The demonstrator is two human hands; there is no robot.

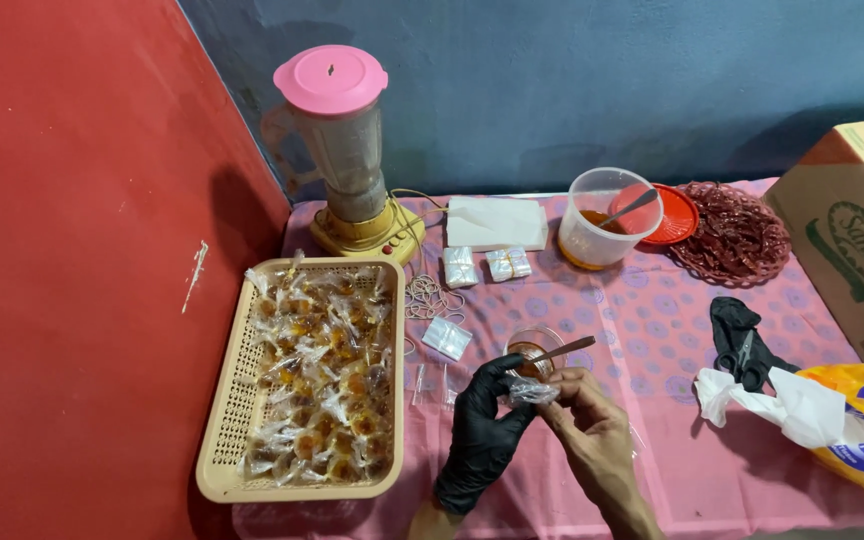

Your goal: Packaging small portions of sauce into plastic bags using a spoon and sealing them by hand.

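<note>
Already the cream basket point(214, 440) at the table's left edge is heaped with filled sachets, while empty plastic squares and rubber bands point(430, 297) remain near the middle, so plenty seems left. The small clear sachet point(532, 391) sits near the front edge, pinched between the gloved left hand point(480, 435) and bare right hand point(592, 430), both closed on it, just before the small sauce glass point(532, 352).
</note>
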